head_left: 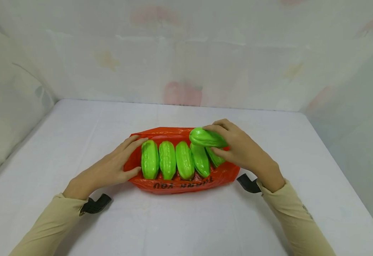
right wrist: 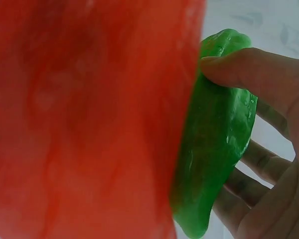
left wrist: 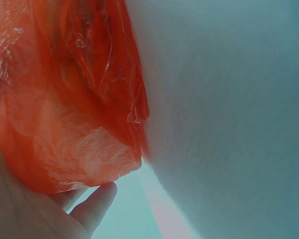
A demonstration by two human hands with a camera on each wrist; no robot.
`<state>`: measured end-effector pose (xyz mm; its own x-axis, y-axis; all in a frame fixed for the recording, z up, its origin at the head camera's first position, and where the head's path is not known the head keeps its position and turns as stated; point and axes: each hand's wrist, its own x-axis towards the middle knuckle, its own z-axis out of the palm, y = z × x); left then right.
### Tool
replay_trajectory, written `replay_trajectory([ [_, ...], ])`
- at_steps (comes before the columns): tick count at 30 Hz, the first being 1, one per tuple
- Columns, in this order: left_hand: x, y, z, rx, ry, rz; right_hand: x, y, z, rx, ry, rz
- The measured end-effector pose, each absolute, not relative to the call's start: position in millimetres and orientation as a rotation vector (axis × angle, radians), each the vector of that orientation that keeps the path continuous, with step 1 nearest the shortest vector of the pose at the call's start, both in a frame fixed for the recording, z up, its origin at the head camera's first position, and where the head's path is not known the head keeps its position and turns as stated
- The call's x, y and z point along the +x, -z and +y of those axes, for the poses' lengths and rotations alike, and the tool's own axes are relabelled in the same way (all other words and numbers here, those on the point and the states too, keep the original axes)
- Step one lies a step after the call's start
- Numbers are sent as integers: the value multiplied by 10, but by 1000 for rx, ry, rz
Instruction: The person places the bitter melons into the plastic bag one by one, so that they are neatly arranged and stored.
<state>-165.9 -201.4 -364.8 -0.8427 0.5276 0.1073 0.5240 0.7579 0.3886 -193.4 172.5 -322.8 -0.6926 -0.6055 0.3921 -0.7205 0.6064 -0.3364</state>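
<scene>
A red plastic bag [head_left: 173,188] with dark lettering lies on the table, its mouth spread wide. Several bright green ridged gourds [head_left: 167,160] sit inside it in a row. My right hand [head_left: 237,142] grips one more green gourd [head_left: 205,137] over the bag's right end, thumb on the near side and fingers on the far side. In the right wrist view that gourd [right wrist: 219,124] is partly hidden by the bag. My left hand [head_left: 116,167] rests at the bag's left end, its fingers and thumb spread on either side, with the tips near the leftmost gourd [head_left: 150,160].
A white cloth covers the table [head_left: 189,224]. Pale printed curtains [head_left: 186,53] stand behind it and at both sides. Dark pieces [head_left: 97,204] stick out at both wrists, below the cream sleeves.
</scene>
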Motion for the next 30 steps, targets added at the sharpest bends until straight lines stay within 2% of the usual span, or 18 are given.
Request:
replay_trajectory([
  [20, -1643, 3638, -2013, 896, -659, 2958, -2109, 3205, 1263, 1236, -643, -2866],
  [30, -1637, 3638, -2011, 905, -667, 2959, -2220, 3150, 1150, 1203, -480, -2979],
])
